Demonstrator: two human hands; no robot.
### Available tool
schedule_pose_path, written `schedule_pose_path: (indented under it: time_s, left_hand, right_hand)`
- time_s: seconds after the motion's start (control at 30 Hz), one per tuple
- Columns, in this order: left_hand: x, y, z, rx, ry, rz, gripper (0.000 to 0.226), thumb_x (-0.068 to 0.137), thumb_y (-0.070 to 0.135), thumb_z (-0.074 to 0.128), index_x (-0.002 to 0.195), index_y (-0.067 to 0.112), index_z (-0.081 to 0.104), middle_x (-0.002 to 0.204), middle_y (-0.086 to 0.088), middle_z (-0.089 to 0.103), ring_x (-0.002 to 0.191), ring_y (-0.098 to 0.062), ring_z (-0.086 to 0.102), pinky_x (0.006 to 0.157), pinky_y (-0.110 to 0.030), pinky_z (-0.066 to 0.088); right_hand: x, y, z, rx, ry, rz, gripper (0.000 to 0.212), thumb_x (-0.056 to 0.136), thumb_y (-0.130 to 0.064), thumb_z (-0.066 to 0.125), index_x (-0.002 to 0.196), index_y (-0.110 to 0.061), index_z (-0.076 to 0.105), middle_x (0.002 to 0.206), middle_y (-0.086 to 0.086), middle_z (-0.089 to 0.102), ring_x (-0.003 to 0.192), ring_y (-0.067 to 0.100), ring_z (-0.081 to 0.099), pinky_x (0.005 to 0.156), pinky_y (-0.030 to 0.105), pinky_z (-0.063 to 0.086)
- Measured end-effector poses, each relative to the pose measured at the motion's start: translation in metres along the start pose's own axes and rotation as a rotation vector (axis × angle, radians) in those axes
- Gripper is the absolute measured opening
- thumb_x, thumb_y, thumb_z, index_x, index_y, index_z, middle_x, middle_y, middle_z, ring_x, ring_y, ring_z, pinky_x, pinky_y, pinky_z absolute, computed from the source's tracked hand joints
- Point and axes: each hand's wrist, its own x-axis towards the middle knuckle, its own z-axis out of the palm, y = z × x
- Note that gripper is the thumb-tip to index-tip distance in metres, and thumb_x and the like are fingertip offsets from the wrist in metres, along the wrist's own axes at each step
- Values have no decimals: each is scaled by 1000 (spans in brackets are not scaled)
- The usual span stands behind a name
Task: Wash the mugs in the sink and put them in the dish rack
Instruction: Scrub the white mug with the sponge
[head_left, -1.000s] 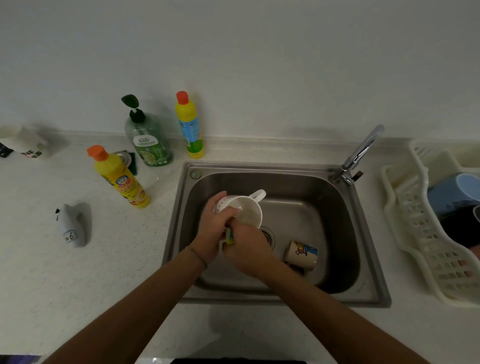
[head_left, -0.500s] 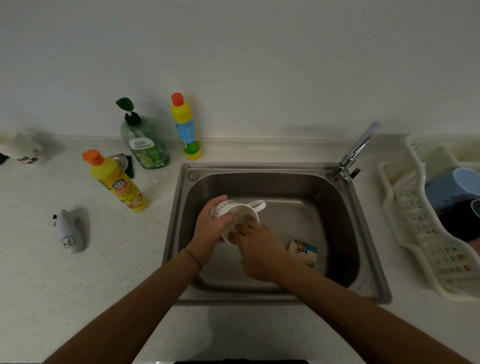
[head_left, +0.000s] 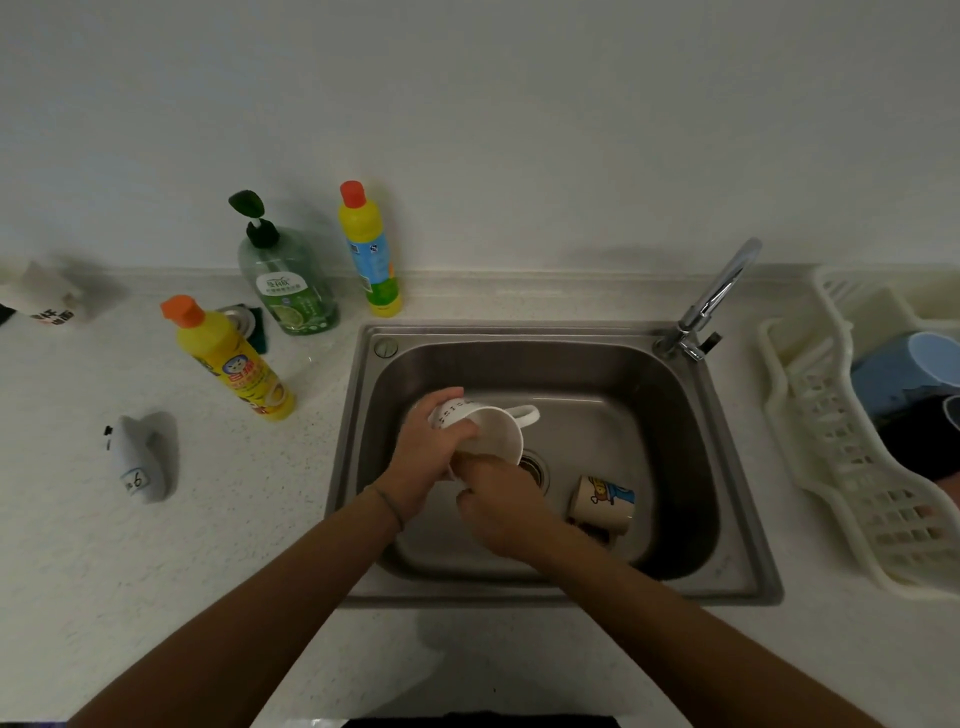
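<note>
Head view: white mug (head_left: 488, 431) held tilted over the sink (head_left: 675, 415) drain.
Left hand (head_left: 426, 457) fingers wrap its wet, slippery, breakable body; right hand (head_left: 501, 512) fingers curl at the rim, probably scrubbing; take it by the handle.

pale speckled counter (head_left: 156, 571): three bottles (head_left: 236, 358), dish rack (head_left: 831, 467).

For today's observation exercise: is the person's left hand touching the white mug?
Touching. The head view shows the left hand with its fingers wrapped round the white mug, no gap between them.
</note>
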Motion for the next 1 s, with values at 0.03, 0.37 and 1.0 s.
schedule_pose_path:
  time_s: [0.03,0.37,1.0]
  left_hand:
    - [0,0,-5,10,-12,-11,44,90,11,73,129,28,63,128,-2,57,113,-22,59,81,-37,61]
    - [0,-1,-3,-33,-8,-114,41,92,13,71,128,30,62,133,-7,54,112,-28,58,64,-34,59]
    - [-12,-2,19,-373,129,-112,59,92,24,72,146,27,49,141,-8,55,121,-28,60,85,-35,56]
  right_hand:
    - [-3,7,-1,-133,-16,-34,51,92,-16,49,143,-23,47,136,8,59,117,26,59,91,48,55]
    - [-6,10,-6,-416,1,-74,47,94,-18,55,140,-18,51,142,11,51,122,26,55,96,43,52]
    - [7,-26,-10,129,246,184,25,97,-14,50,113,-16,69,96,5,73,85,22,69,77,39,58]
